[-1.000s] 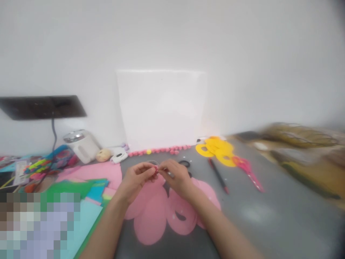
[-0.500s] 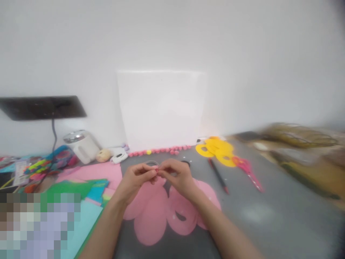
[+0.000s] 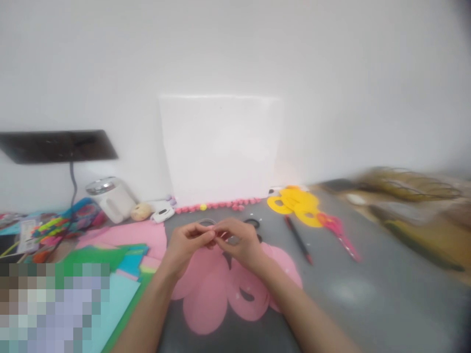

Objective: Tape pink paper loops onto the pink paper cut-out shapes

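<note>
From here I see a pale wall (image 3: 331,73) rising toward twelve o'clock, a dark panel (image 3: 59,146) on it at nine, its cord (image 3: 74,181) hanging down. Soft light leaves a glare (image 3: 351,290) at four on the grey table (image 3: 386,314).

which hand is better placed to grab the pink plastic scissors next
Probably the right hand: the scissors lie on its side, past the black-and-red pen, while the left hand is farther away. Both hands' fingertips meet.
</note>
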Demonstrator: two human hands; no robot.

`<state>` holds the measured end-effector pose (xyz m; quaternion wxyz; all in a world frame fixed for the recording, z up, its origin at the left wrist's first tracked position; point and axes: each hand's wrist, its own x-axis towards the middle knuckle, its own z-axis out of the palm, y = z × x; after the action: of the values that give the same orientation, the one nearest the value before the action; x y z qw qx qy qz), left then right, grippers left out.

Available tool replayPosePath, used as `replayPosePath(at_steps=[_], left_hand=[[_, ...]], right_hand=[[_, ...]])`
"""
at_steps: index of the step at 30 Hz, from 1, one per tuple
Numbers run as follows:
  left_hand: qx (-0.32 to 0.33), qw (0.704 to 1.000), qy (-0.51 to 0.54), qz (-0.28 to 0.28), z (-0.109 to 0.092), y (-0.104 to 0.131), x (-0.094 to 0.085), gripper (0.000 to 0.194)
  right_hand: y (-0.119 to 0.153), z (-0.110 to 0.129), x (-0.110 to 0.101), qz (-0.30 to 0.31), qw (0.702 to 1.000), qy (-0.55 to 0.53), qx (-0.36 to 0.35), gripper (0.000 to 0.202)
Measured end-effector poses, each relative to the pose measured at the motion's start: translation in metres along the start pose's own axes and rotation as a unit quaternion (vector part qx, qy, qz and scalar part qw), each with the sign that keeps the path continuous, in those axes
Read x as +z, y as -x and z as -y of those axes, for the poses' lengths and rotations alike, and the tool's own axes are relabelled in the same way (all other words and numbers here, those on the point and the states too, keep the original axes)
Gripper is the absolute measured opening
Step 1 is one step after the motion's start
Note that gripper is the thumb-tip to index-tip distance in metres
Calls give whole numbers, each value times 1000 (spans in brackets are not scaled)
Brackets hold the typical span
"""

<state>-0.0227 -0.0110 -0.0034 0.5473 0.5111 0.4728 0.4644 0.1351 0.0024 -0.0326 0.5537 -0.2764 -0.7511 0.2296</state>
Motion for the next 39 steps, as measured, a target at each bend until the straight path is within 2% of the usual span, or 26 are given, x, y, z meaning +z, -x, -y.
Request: replayPosePath(at_steps=[9,26,32,39], left_hand=[[2,999,32,-3,3,-1,4,15],[-23,997,67,-8,-1,-1,3,23],[-25,991,129,-22,1,-3,1,20],[-19,989,145,-17,4,-3,0,22]], right_hand=[[1,-2,2,7,999,20,28,16],[-3,6,-2,-14,996,-27,85,14],[-2,5,-1,-45,996,-27,67,25],[-4,6,-2,-46,999,14,9,17]])
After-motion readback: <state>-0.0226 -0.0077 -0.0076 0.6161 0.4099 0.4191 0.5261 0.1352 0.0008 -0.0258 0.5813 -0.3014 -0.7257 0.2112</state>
